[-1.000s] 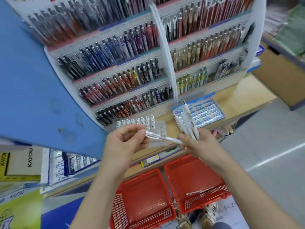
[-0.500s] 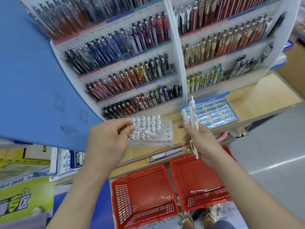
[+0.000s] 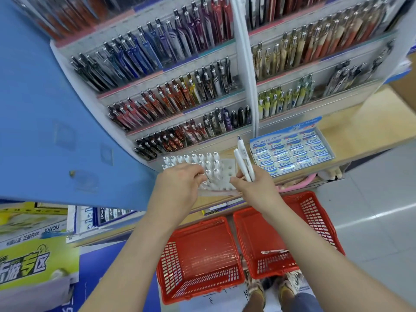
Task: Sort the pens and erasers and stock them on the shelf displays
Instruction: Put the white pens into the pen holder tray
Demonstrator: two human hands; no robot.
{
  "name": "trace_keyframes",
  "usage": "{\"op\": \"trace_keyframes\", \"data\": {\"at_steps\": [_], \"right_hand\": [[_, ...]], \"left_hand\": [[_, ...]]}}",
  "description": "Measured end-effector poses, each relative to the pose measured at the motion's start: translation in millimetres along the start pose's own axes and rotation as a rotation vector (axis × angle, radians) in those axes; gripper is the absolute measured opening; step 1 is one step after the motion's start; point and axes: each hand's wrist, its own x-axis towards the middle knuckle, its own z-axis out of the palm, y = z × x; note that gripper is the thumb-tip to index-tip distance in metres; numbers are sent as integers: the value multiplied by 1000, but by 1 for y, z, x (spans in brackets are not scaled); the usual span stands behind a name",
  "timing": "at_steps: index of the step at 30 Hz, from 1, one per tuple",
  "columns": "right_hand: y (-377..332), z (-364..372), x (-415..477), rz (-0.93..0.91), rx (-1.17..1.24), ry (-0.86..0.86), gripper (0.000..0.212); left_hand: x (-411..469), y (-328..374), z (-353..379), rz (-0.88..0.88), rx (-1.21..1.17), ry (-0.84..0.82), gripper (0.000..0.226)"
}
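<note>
Right hand grips slim white plastic pens, long axes upright, just right of white perforated holder block. Left hand fingers curled among its standing pens (pinch unclear). Empty holes lie between hands.

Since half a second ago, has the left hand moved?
Yes. The left hand moved right over the white pen rack, from its left edge toward its middle.
</note>
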Motion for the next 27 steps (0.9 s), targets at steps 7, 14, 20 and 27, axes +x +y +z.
{"op": "trace_keyframes", "data": {"at_steps": [7,14,20,27], "right_hand": [[6,-1,-2,15,72,-14,22],[-2,-1,-9,65,115,-47,21],[-30,-24,-29,107,332,-197,18],[-55,-36,-51,85,378,-580,27]], "left_hand": [[3,1,12,-60,-22,-58,9],[3,6,14,-99,42,-89,14],[-2,19,4,-188,-109,28,17],[6,54,-13,-457,-912,-87,11]]}}
